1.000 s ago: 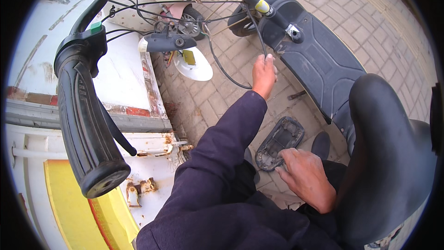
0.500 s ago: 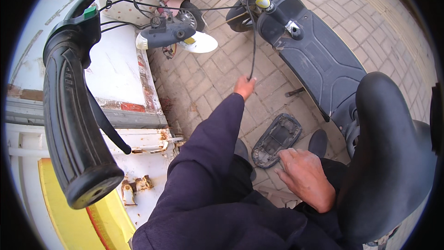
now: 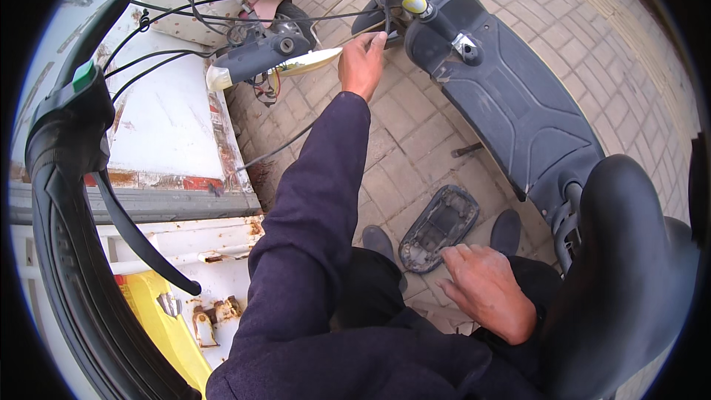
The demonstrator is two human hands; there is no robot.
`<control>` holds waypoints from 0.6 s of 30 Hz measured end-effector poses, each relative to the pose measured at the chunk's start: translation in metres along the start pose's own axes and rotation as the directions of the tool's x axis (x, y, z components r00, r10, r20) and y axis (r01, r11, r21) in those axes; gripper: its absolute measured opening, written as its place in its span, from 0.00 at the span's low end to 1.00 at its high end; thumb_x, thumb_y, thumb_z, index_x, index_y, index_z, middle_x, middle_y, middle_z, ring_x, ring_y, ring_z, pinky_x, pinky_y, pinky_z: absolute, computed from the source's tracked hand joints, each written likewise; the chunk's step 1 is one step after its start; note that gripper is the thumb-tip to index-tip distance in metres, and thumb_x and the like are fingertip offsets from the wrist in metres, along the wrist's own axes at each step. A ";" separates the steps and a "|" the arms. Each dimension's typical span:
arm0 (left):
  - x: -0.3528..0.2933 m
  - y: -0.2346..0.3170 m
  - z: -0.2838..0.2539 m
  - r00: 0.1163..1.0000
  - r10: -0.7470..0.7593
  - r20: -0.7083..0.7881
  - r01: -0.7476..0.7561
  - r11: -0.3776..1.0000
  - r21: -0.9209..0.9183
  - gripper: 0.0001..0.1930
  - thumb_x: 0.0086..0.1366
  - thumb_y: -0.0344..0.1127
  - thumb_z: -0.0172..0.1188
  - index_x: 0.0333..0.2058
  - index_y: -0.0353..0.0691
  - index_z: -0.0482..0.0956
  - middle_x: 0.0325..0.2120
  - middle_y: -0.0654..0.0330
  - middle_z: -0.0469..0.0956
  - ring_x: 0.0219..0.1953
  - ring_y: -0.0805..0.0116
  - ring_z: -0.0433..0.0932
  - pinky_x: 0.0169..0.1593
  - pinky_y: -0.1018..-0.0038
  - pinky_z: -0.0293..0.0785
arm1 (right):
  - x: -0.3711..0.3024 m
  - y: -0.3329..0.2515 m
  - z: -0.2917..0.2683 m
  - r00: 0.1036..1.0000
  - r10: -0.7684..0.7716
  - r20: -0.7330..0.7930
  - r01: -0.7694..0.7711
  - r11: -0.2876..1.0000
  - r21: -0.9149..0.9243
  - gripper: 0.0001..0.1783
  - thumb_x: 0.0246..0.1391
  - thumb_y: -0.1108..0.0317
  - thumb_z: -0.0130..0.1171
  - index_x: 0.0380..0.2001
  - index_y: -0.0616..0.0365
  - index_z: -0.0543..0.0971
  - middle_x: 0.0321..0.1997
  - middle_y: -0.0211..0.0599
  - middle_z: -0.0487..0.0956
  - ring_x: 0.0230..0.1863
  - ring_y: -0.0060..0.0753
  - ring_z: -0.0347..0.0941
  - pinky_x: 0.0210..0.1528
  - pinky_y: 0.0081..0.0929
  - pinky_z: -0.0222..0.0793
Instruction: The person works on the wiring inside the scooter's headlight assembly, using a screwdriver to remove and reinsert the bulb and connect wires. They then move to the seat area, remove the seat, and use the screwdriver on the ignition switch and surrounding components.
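Black cable pinched in L hand; R hand grip unclear (palm hidden).

Head-worn fisheye view, steeply downward, close above left hand and right hand

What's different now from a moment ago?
The left hand has moved forward and to the left, the black cable apparently still held. The handlebar grip has swung leftward in view, and the white oval piece now shows more edge-on. Nothing appears newly grasped or let go. The right hand and the black oblong shell stay much as they were.
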State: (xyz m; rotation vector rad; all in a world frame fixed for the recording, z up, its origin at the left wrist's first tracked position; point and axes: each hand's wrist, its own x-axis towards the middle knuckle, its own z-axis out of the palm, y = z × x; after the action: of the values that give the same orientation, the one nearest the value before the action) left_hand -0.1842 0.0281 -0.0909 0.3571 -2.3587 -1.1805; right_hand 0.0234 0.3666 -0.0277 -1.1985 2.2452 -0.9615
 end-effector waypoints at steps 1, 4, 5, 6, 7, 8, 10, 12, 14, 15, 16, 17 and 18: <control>0.003 0.000 -0.001 0.999 0.046 -0.007 -0.046 0.998 0.037 0.22 0.73 0.46 0.63 0.49 0.28 0.85 0.26 0.64 0.78 0.30 0.75 0.70 0.35 0.71 0.70 | 0.001 0.001 -0.001 1.000 -0.003 -0.008 0.003 1.000 0.002 0.20 0.52 0.66 0.69 0.43 0.62 0.73 0.36 0.46 0.77 0.41 0.54 0.76 0.42 0.47 0.70; 0.017 -0.006 -0.004 0.999 -0.011 -0.044 0.024 0.956 0.293 0.24 0.68 0.51 0.66 0.45 0.30 0.87 0.27 0.52 0.84 0.30 0.64 0.80 0.39 0.65 0.74 | 0.002 0.004 -0.004 1.000 -0.001 0.005 0.001 1.000 0.011 0.20 0.53 0.65 0.69 0.44 0.62 0.73 0.37 0.45 0.77 0.42 0.53 0.75 0.43 0.46 0.70; 0.021 -0.011 -0.006 0.997 -0.004 -0.071 0.031 0.922 0.387 0.25 0.67 0.52 0.67 0.44 0.30 0.88 0.28 0.49 0.85 0.31 0.61 0.83 0.40 0.64 0.75 | 0.001 0.005 -0.005 1.000 0.002 0.008 -0.002 1.000 0.013 0.21 0.53 0.65 0.69 0.45 0.62 0.73 0.37 0.45 0.77 0.42 0.53 0.75 0.43 0.46 0.70; 0.029 -0.015 -0.006 0.989 -0.023 -0.149 0.082 0.910 0.406 0.26 0.65 0.53 0.68 0.43 0.31 0.89 0.28 0.43 0.85 0.34 0.53 0.86 0.43 0.60 0.77 | 0.000 0.006 -0.006 1.000 -0.003 0.007 0.002 1.000 0.018 0.21 0.53 0.65 0.69 0.46 0.62 0.73 0.37 0.45 0.77 0.42 0.53 0.75 0.44 0.45 0.70; 0.037 -0.020 -0.007 0.983 -0.028 -0.183 0.097 0.920 0.380 0.26 0.65 0.53 0.68 0.43 0.30 0.88 0.29 0.43 0.85 0.34 0.53 0.86 0.43 0.61 0.77 | -0.001 0.007 -0.006 1.000 -0.017 -0.010 0.017 1.000 0.024 0.21 0.54 0.65 0.69 0.46 0.62 0.73 0.37 0.45 0.77 0.43 0.53 0.75 0.44 0.45 0.70; 0.045 -0.025 -0.008 0.976 -0.044 -0.214 0.120 0.927 0.355 0.25 0.66 0.52 0.68 0.43 0.29 0.88 0.30 0.43 0.86 0.35 0.54 0.86 0.44 0.61 0.77 | -0.001 0.007 -0.007 1.000 -0.003 0.013 0.003 1.000 0.017 0.21 0.54 0.65 0.69 0.47 0.62 0.73 0.37 0.45 0.77 0.43 0.53 0.75 0.44 0.45 0.70; 0.062 -0.031 -0.008 0.961 -0.080 -0.265 0.141 0.965 0.221 0.21 0.64 0.49 0.68 0.38 0.33 0.89 0.34 0.42 0.87 0.39 0.46 0.87 0.46 0.58 0.78 | -0.002 0.008 -0.009 1.000 -0.001 0.018 0.001 1.000 0.013 0.22 0.54 0.64 0.68 0.48 0.62 0.73 0.38 0.45 0.77 0.43 0.52 0.75 0.45 0.44 0.69; 0.069 -0.033 -0.006 0.946 -0.074 -0.315 0.125 0.982 0.144 0.19 0.65 0.46 0.68 0.38 0.30 0.88 0.33 0.43 0.87 0.37 0.49 0.87 0.45 0.61 0.78 | -0.002 0.009 -0.011 0.999 0.028 0.038 -0.029 0.999 0.017 0.22 0.54 0.64 0.68 0.48 0.63 0.73 0.38 0.45 0.77 0.43 0.53 0.75 0.45 0.44 0.69; 0.068 -0.027 -0.002 0.929 -0.064 -0.365 0.091 0.994 0.057 0.17 0.66 0.42 0.67 0.38 0.28 0.88 0.31 0.44 0.87 0.35 0.53 0.87 0.43 0.63 0.78 | 0.000 0.011 -0.013 0.999 0.030 0.034 -0.030 0.999 0.019 0.23 0.54 0.64 0.68 0.48 0.63 0.73 0.38 0.45 0.77 0.43 0.53 0.75 0.45 0.44 0.69; 0.063 -0.023 0.001 0.917 -0.054 -0.396 0.063 0.998 0.008 0.16 0.66 0.40 0.67 0.38 0.27 0.87 0.31 0.46 0.87 0.33 0.56 0.86 0.42 0.64 0.78 | 0.001 0.012 -0.014 0.999 0.022 0.027 -0.022 1.000 0.016 0.23 0.54 0.64 0.68 0.48 0.63 0.73 0.38 0.45 0.78 0.43 0.52 0.75 0.45 0.44 0.69; 0.055 -0.017 0.005 0.899 -0.021 -0.438 0.003 0.999 -0.041 0.15 0.67 0.38 0.67 0.38 0.26 0.87 0.30 0.47 0.87 0.32 0.59 0.85 0.41 0.66 0.78 | 0.002 0.013 -0.014 1.000 0.016 0.019 -0.016 1.000 0.014 0.23 0.54 0.64 0.68 0.49 0.63 0.73 0.38 0.45 0.78 0.43 0.52 0.75 0.45 0.44 0.70; 0.047 -0.011 0.009 0.902 -0.054 -0.429 0.007 0.994 -0.111 0.15 0.67 0.36 0.66 0.38 0.25 0.86 0.29 0.48 0.86 0.31 0.61 0.84 0.40 0.66 0.77 | 0.003 0.013 -0.015 1.000 0.016 0.019 -0.016 1.000 0.015 0.23 0.54 0.64 0.68 0.49 0.63 0.74 0.38 0.45 0.78 0.43 0.52 0.75 0.45 0.44 0.70; 0.038 -0.005 0.013 0.898 -0.063 -0.436 -0.018 0.983 -0.180 0.14 0.68 0.35 0.65 0.38 0.25 0.85 0.28 0.49 0.86 0.30 0.64 0.83 0.38 0.67 0.77 | 0.004 0.014 -0.015 1.000 0.014 0.020 -0.014 1.000 0.016 0.23 0.54 0.64 0.68 0.49 0.63 0.74 0.38 0.45 0.78 0.43 0.52 0.75 0.45 0.44 0.70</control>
State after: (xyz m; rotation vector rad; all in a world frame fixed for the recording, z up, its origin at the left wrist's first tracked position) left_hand -0.2235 0.0175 -0.0899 0.5291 -1.8469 -1.1690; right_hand 0.0036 0.3746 -0.0280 -1.1786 2.2233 -0.9560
